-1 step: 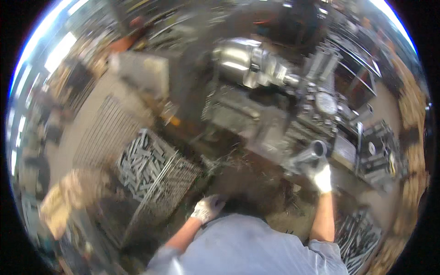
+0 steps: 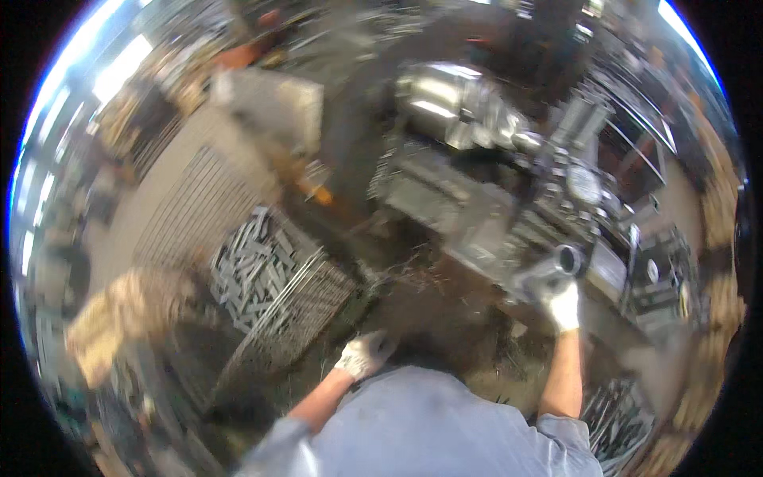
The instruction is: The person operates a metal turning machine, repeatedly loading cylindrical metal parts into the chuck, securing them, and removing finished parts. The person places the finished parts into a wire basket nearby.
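My right hand [image 2: 564, 306], in a white glove, is closed at the near end of a short grey metal tube [image 2: 540, 270]. The tube's round open end points up and right, beside the front of a lathe-like machine [image 2: 477, 199]. Blur hides just how the fingers wrap round it. Low in front of my body is my left hand [image 2: 362, 355], also gloved. Its fingers are loosely bent and a little apart, with nothing visible in them. Left of that hand stands a wire basket [image 2: 306, 306] of small grey metal bars [image 2: 253, 274].
The machine carries a shiny chuck [image 2: 439, 99] and a round-faced turret [image 2: 584, 184]. Metal shavings [image 2: 409, 274] lie below its front edge. A bin of metal rods [image 2: 616, 421] stands at the lower right. Tan sacks or cartons [image 2: 119, 318] sit at the left.
My view has turned slightly, so the machine and basket sit farther right in the picture. My right hand still holds the tube; the left hand stays low and near my body.
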The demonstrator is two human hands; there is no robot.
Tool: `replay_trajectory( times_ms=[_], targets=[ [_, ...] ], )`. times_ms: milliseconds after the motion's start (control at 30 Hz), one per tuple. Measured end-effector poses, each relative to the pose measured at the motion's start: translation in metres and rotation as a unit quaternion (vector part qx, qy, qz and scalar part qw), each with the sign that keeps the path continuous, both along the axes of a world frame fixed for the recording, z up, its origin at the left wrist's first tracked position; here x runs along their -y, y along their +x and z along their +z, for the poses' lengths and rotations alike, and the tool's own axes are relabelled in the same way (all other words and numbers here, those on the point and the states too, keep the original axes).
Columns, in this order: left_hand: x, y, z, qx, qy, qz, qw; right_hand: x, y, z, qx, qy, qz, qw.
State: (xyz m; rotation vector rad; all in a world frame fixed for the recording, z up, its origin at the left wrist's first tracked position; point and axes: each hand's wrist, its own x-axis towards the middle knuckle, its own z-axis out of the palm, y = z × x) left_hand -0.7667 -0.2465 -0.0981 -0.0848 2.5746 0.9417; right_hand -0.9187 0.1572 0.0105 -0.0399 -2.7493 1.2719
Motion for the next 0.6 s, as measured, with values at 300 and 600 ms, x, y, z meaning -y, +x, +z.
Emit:
replay_trajectory(
  times_ms=[300, 600],
  targets=[
    [0.074, 0.23, -0.012, -0.109, -0.031, 0.311, 0.944, 0.241, 0.093, -0.035, 0.074, 0.007, 0.37, 0.926],
    [0.062, 0.511, -0.016, 0.021, -0.048, 0.74, 0.671, 0.5, 0.336, -0.038, 0.067, 0.053, 0.823, 0.561]
  ],
)
